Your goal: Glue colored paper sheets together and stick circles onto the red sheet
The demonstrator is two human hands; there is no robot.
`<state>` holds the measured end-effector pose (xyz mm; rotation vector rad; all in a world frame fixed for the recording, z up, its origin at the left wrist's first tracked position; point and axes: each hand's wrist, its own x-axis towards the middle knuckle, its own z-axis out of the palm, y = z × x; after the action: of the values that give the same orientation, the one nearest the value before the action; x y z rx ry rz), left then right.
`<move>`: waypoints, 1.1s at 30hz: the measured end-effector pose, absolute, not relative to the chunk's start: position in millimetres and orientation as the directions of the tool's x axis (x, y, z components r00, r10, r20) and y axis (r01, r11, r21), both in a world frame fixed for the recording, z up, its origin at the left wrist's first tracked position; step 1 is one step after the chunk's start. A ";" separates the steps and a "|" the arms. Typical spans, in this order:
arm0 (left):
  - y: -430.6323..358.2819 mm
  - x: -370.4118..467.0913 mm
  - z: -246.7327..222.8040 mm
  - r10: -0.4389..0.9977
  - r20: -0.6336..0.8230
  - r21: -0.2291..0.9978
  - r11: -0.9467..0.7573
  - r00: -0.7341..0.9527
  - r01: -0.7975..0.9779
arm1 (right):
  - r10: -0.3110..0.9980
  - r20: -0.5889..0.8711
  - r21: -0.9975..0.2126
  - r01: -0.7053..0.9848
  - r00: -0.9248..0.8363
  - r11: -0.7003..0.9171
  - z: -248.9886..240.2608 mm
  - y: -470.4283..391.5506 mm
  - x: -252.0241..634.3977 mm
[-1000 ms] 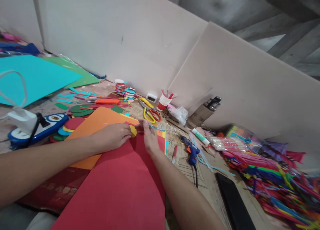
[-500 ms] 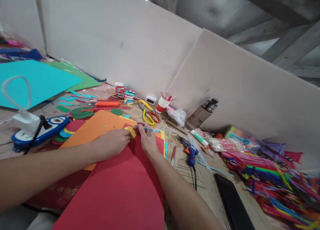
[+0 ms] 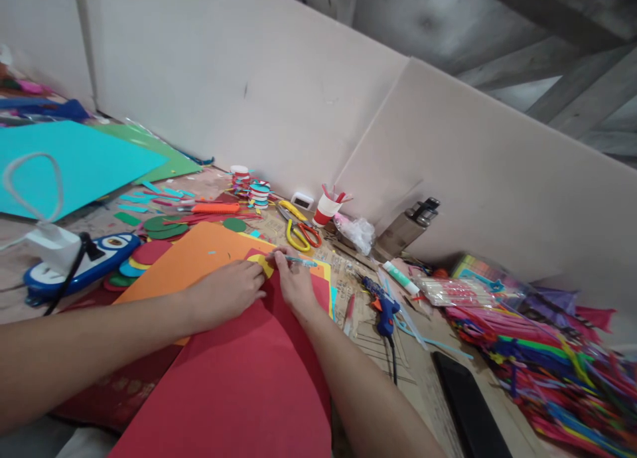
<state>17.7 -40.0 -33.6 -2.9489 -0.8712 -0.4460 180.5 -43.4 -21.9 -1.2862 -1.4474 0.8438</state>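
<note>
A large red sheet (image 3: 249,378) lies over orange (image 3: 194,252) and yellow sheets. Near its far end is a small yellow paper piece (image 3: 266,266), pressed by the fingertips of my left hand (image 3: 231,289). My right hand (image 3: 294,282) is closed on a thin light-blue pen (image 3: 303,261), whose tip end is beside the yellow piece. The pen's very tip is too small to make out.
Scissors (image 3: 298,235) and a red-white cup (image 3: 326,209) stand beyond my hands. To the right are a blue glue gun (image 3: 385,312), a black phone (image 3: 468,405) and colourful pipe cleaners (image 3: 557,378). Paper discs (image 3: 149,251) lie at left.
The fingers of my left hand have shifted slightly on the yellow piece. My right hand keeps the pen at nearly the same place. The whole view has moved slightly.
</note>
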 end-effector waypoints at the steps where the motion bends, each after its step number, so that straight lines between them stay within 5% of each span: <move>1: -40.6 18.1 -31.3 0.540 0.282 0.065 -0.836 0.793 0.545 | 0.975 0.218 -0.937 0.290 0.045 0.196 -22.3 -43.0 180.8; 5: -45.8 18.8 -26.5 0.590 0.275 0.112 -0.804 0.759 0.584 | 0.973 0.226 -0.932 0.304 0.055 0.199 -24.5 -42.6 181.8; 17: -65.2 24.8 -37.8 0.612 0.295 -0.006 -0.767 0.734 0.642 | 0.977 0.209 -0.942 0.279 0.045 0.188 -18.4 -47.0 179.4; 29: -64.9 22.8 -25.6 0.643 0.253 0.076 -0.758 0.723 0.648 | 0.974 0.177 -0.976 0.152 0.138 0.156 -27.1 -42.3 181.2; 33: -64.2 22.3 -16.8 0.687 0.207 0.190 -0.727 0.696 0.660 | 0.962 0.148 -0.988 0.071 0.231 0.135 -29.7 -38.1 184.2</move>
<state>22.3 -64.2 -16.8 -2.9858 -1.1893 -0.4315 184.2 -38.1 -29.7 -1.2460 -1.1359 0.9039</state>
